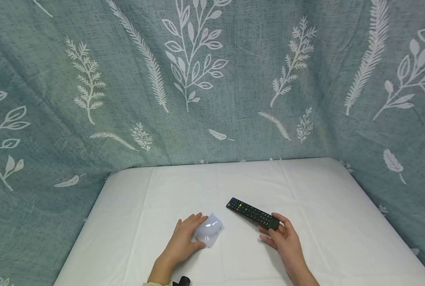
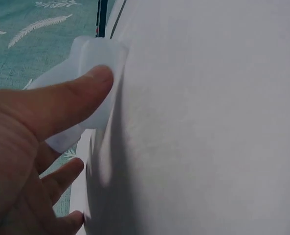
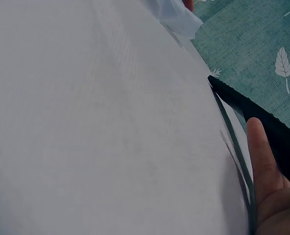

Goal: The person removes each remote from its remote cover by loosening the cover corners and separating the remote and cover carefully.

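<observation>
In the head view my left hand (image 1: 181,241) holds a small, crumpled piece of translucent bluish plastic film (image 1: 211,227) between thumb and fingers. The left wrist view has the thumb flat across the plastic (image 2: 88,54), with part of the fingers hidden behind it. To the right, my right hand (image 1: 288,244) grips the near end of a black remote control (image 1: 253,213), thumb at its edge and fingers beneath. Its buttons face up and its far end points left and away. Seen from the right wrist, the remote (image 3: 262,125) slants low over the cloth.
A white cloth (image 1: 183,186) covers the table, with faint fold lines. Green curtains (image 1: 233,131) with white leaf prints hang behind and at both sides. A small black object (image 1: 184,281) shows by the left wrist at the bottom edge.
</observation>
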A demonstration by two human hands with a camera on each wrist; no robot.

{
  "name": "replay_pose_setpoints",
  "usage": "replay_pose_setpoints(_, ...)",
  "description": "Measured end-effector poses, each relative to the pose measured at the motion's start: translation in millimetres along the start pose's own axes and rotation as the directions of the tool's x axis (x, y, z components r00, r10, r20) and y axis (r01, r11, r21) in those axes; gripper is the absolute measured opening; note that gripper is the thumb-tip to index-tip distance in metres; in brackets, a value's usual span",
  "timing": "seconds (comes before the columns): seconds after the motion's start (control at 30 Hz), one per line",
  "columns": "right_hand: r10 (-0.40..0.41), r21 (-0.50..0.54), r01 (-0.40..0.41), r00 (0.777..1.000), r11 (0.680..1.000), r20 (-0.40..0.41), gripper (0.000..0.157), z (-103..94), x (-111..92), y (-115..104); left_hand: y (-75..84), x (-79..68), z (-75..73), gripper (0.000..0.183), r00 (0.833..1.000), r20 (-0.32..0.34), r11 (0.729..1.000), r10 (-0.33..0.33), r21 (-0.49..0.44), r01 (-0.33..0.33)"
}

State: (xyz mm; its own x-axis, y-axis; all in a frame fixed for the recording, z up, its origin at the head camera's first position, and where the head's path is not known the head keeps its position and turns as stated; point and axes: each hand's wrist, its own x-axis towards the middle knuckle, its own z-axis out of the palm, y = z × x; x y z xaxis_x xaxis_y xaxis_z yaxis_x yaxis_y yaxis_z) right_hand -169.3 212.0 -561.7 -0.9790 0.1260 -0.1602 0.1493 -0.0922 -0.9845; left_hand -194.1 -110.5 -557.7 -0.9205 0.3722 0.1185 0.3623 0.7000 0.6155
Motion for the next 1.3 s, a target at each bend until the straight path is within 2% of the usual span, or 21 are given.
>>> replay_pose_setpoints(0.2,0.017,-0.097,-0.018,1.0,0.995,-0.017,0.061,1.1,-2,0,2.3,0.3,3.0,0.07,0.998,-0.05,0.998,-0.038,0.047,0.04)
replay_pose_setpoints(0.33,-0.016,-0.254,0.006,0.999,0.967,-0.038,0.062,1.9,-2,0,2.9,0.5,4.4,0.069,0.996,-0.074,0.998,-0.038,0.039,0.041)
replay_pose_setpoints(0.43,-0.069,-0.411,0.041,0.996,0.911,-0.052,0.061,2.7,-3,0,3.5,1.0,5.8,0.068,0.995,-0.087,0.998,-0.044,0.042,0.047)
replay_pose_setpoints(0.5,-0.121,-0.518,0.073,0.991,0.852,-0.058,0.061,3.0,-4,0,3.9,1.3,6.6,0.068,0.994,-0.095,0.998,-0.048,0.044,0.052)
replay_pose_setpoints(0.63,-0.208,-0.69,0.109,0.976,0.715,-0.062,0.06,3.4,-6,-2,4.7,1.2,7.2,0.068,0.993,-0.107,0.998,-0.046,0.048,0.051)
replay_pose_setpoints(0.73,-0.226,-0.766,0.106,0.973,0.634,-0.053,0.06,3.9,-6,-3,5.3,1.4,7.5,0.068,0.993,-0.115,0.998,-0.036,0.053,0.043)
replay_pose_setpoints(0.87,-0.232,-0.828,0.104,0.972,0.551,-0.033,0.061,5.5,-7,-4,6.1,1.7,9.3,0.068,0.991,-0.125,0.998,-0.037,0.053,0.044)
replay_pose_setpoints(0.97,-0.237,-0.859,0.095,0.971,0.503,-0.031,0.062,6.8,-8,-4,7.2,1.9,11.8,0.067,0.99,-0.131,0.998,-0.051,0.039,0.057)
replay_pose_setpoints(1.1,-0.245,-0.881,0.083,0.969,0.466,-0.038,0.062,8.6,-8,-2,10.4,1.9,15.3,0.066,0.988,-0.141,0.997,-0.067,0.021,0.07)
replay_pose_setpoints(1.3,-0.237,-0.884,0.085,0.971,0.46,-0.03,0.062,11.2,-10,0,15.2,2.4,20.6,0.065,0.98,-0.172,0.994,-0.104,0.028,0.11)
